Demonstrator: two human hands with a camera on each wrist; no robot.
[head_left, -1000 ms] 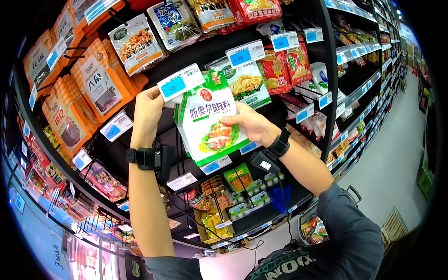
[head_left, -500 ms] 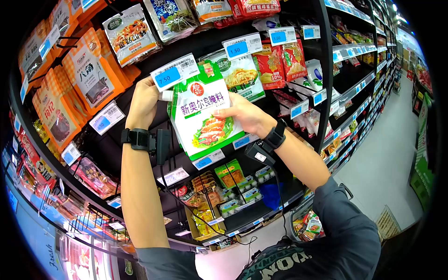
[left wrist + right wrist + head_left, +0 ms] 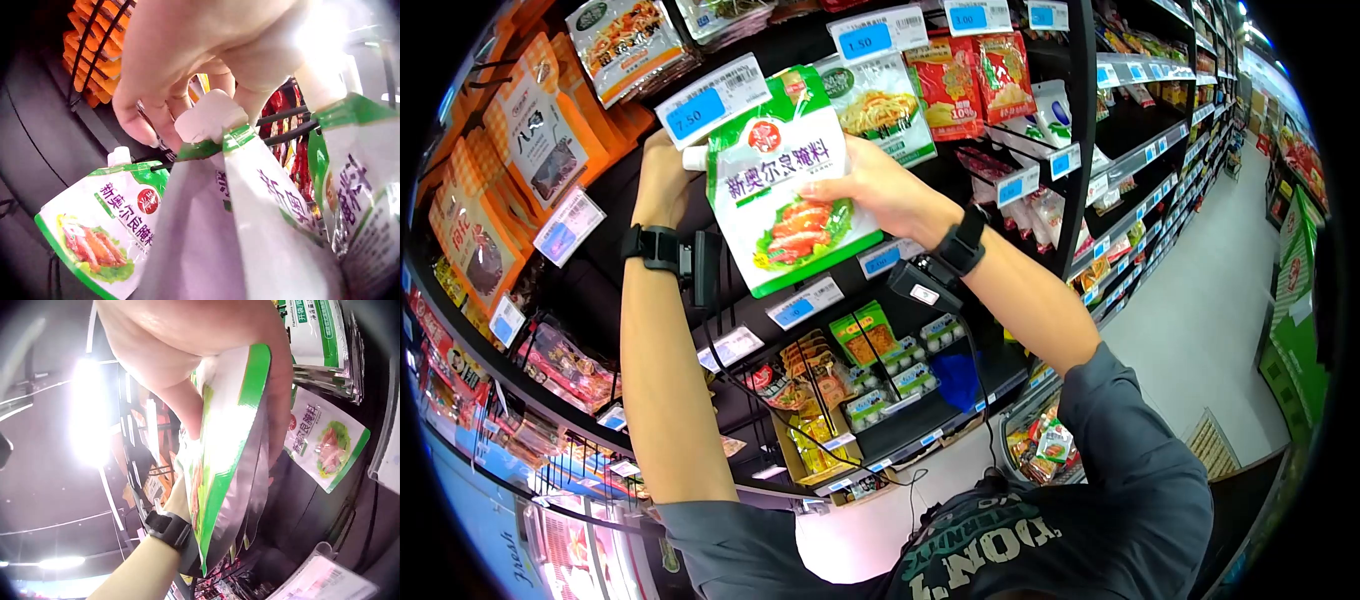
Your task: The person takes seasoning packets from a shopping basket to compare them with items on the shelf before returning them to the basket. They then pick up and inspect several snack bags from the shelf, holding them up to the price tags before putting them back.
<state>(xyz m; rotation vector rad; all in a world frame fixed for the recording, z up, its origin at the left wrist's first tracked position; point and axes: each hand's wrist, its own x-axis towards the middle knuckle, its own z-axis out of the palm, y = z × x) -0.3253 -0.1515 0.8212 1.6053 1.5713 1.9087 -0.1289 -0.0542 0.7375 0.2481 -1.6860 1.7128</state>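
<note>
In the head view, the right hand (image 3: 890, 192) grips a white and green pouch (image 3: 745, 215), its thumb across the printed front. The right wrist view shows more pouch edges behind the front pouch (image 3: 228, 456), between that hand's thumb and fingers. Beside the 7.50 price tag (image 3: 697, 108), the left hand (image 3: 662, 185) is partly hidden. Up close in the left wrist view, the left hand (image 3: 200, 56) has its fingers and thumb curled round a pouch's white cap (image 3: 212, 117), by black hook rods. Another such pouch (image 3: 103, 228) hangs farther back.
Orange pouches (image 3: 545, 135) hang at the left, red packets (image 3: 945, 90) to the right. Price tags (image 3: 805, 303) jut out below the hands. A basket with packets (image 3: 1050, 445) stands low by the person's right side; an aisle floor (image 3: 1190, 340) runs along the right.
The head view has shifted, so shelf and hands appear farther left and higher. The front pouch's white cap has come into sight beside the price tag. Both hands keep their hold.
</note>
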